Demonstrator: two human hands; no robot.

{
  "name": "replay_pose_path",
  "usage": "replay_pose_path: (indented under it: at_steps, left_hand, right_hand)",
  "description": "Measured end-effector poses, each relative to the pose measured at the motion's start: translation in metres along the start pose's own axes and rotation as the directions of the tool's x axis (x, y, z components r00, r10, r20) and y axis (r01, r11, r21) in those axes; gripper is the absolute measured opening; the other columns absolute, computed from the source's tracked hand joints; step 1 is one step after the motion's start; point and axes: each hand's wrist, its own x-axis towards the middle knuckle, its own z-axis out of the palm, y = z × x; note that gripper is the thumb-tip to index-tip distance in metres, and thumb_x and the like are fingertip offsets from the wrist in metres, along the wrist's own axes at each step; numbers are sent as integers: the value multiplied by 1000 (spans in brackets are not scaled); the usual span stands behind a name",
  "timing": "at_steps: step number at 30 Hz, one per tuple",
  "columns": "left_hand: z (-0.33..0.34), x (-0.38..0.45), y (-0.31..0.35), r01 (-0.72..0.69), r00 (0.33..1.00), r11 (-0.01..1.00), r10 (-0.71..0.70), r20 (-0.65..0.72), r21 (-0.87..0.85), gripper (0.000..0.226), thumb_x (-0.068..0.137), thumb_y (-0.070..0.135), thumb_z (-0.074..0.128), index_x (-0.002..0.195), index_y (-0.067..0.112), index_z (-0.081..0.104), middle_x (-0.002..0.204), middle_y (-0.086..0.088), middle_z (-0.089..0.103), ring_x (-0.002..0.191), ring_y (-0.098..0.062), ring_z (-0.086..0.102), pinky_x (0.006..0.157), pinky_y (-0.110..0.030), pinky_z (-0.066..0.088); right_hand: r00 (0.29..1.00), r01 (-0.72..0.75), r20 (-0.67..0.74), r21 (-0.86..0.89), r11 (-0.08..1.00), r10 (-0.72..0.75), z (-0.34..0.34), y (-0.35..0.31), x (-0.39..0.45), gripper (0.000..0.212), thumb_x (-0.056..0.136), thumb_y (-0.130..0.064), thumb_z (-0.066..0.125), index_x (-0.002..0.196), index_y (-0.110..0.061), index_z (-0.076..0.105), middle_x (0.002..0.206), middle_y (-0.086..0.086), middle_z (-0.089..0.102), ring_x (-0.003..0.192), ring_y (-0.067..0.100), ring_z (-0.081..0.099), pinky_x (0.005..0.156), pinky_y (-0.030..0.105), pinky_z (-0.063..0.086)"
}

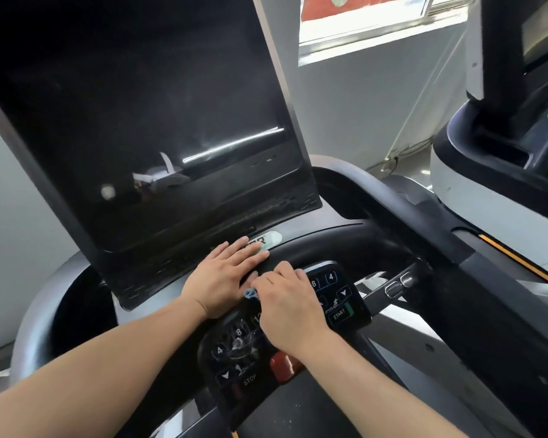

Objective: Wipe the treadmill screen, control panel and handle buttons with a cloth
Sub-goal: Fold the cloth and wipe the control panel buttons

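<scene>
Cloth (250,293) bunched under gripping right hand (290,308); left hand (227,273) flat, open. Risk: pressing START (340,314) mid-wipe.

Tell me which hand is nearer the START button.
Right. The right hand lies on the control panel just left of the START button, over a blue cloth. The left hand rests flat farther left, below the screen.
</scene>
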Motion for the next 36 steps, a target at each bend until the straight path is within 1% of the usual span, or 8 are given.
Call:
replay_pose_path:
  at_steps: [12, 16, 18, 20, 24, 28, 33, 36]
  left_hand:
    - [5, 0, -3, -14, 1000, 999, 14, 1, 40, 58, 107, 55, 19, 161, 41, 34, 167, 14, 33, 160, -12, 18, 129, -44, 21]
    - [7, 1, -2, -13, 999, 999, 15, -34, 35, 54, 107, 52, 32, 159, 40, 40, 165, 13, 39, 158, -13, 25, 128, -45, 25]
    - [7, 0, -3, -13, 999, 999, 15, -35, 31, 54, 107, 52, 31, 159, 41, 39, 165, 14, 38, 158, -12, 23, 128, -45, 24]
    - [8, -2, -3, -13, 999, 999, 14, -42, 34, 54, 107, 52, 30, 159, 41, 38, 166, 14, 37, 159, -12, 22, 128, -46, 25]
    - [7, 1, -2, -16, 999, 1000, 17, -51, 26, 54, 106, 52, 33, 158, 40, 40, 165, 13, 39, 158, -13, 25, 128, -45, 25]
    - [8, -1, -2, -27, 997, 999, 29, -73, 27, 54, 105, 50, 34, 157, 39, 43, 163, 11, 43, 157, -16, 29, 126, -48, 30]
    - [5, 1, -2, -20, 998, 1000, 21, -63, 20, 54, 105, 50, 34, 157, 39, 44, 163, 11, 43, 157, -16, 30, 127, -46, 28]
    - [8, -2, -2, -31, 996, 999, 33, -80, 28, 53, 106, 49, 35, 157, 38, 43, 163, 11, 43, 157, -16, 29, 126, -47, 29]
  right_hand:
    - [975, 210, 72, -11, 978, -209, 8, -13, -19, 40, 90, -22, 38, 117, -20, 67, 119, -2, 67, 115, 25, 56, 97, 43, 47]
    - [980, -87, -172, 55, 995, 96, 16, 23, -32, 47, 92, -13, 57, 137, -23, 66, 139, -7, 65, 132, 18, 55, 108, 39, 44]
    - [988, -4, -153, 44, 999, 10, 29, -1, -43, 50, 93, -13, 57, 142, -20, 63, 145, -5, 62, 136, 20, 52, 111, 41, 42]
    - [976, 117, -183, -28, 993, -120, 37, -8, -51, 49, 94, -16, 55, 142, -19, 62, 146, -6, 61, 132, 23, 54, 108, 45, 46]
    - [934, -203, -292, 40, 978, 205, 29, 25, -42, 52, 91, -9, 52, 141, -18, 64, 143, -6, 63, 102, 26, 53, 86, 42, 50]
    - [956, 177, -233, -28, 984, -179, 50, -7, -60, 50, 91, -9, 56, 141, -13, 65, 147, 0, 61, 100, 26, 59, 84, 40, 54]
    - [924, -145, -337, 126, 981, 180, 49, 32, -50, 54, 92, 1, 57, 145, -9, 62, 149, 0, 61, 97, 22, 51, 89, 40, 56]
    - [946, 129, -301, 21, 991, -117, 59, 15, -62, 50, 94, -1, 53, 143, -8, 64, 148, 4, 62, 97, 25, 56, 87, 40, 55]
